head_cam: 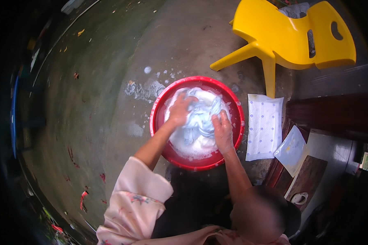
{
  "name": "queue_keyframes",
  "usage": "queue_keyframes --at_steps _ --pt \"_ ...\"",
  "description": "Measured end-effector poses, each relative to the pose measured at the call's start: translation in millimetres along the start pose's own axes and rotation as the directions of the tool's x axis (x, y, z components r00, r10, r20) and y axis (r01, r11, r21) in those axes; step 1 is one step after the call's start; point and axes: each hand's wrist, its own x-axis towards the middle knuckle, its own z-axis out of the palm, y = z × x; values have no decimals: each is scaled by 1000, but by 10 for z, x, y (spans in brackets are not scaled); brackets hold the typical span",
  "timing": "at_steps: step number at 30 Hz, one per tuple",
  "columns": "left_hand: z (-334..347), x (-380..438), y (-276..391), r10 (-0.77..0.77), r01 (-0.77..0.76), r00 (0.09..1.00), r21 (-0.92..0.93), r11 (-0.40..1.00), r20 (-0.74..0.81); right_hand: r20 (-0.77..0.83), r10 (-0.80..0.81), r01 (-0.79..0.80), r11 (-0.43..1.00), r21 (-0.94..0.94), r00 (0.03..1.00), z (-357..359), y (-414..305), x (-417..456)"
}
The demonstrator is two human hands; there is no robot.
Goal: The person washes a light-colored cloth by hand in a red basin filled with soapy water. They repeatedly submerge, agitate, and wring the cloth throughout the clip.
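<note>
A red plastic basin (197, 79) stands on the floor before me, with white suds (199, 150) inside. Amid the foam lies a bunched, wet, light blue cloth (199, 114). My left hand (180, 111) is at the cloth's left side, slightly blurred, its fingers spread. On the opposite side, my right hand (224, 131) rests against the cloth's edge with its fingers apart. Foam clings to the right hand. Neither hand shows a clear grip on the fabric. The cloth's underside is hidden by suds.
A yellow plastic chair (270, 24) stands beyond the basin at the upper right. Beside the basin lies a white pad with purple dots (264, 128). A whitish sheet (291, 150) lies near a brown board (306, 180). Foam splashes (145, 90) mark the concrete floor (110, 107).
</note>
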Motion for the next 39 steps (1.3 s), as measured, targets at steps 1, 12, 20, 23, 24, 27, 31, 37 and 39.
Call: queue_keyframes --at_steps 1,12,20,23,24,27,31,37,39 --pt "-56 99 141 18 -19 1000 -304 952 -9 6 -123 122 972 -198 992 -85 185 -41" --pt "503 -484 671 -361 426 898 -708 564 252 340 466 -545 433 718 817 -237 417 -6" --pt "126 -302 1140 -73 79 996 -146 986 49 63 216 -213 795 568 974 -368 869 29" --pt "-114 -7 738 -120 90 981 188 978 153 137 258 -289 773 564 956 -238 392 32" --pt "-184 -17 563 -146 141 989 317 938 -6 125 169 -209 823 528 978 -269 279 29" --pt "-369 -143 500 -89 104 994 302 948 -62 58 197 -205 939 277 979 -494 255 49" --pt "-420 -384 486 -364 358 931 162 920 7 -404 -33 -16 993 -117 914 -441 467 -13" --pt "96 -662 515 11 -91 987 508 857 158 78 -154 143 474 -869 985 79 391 -190" --pt "213 -678 413 4 -141 973 578 804 232 136 -87 158 351 -923 987 193 488 -293"
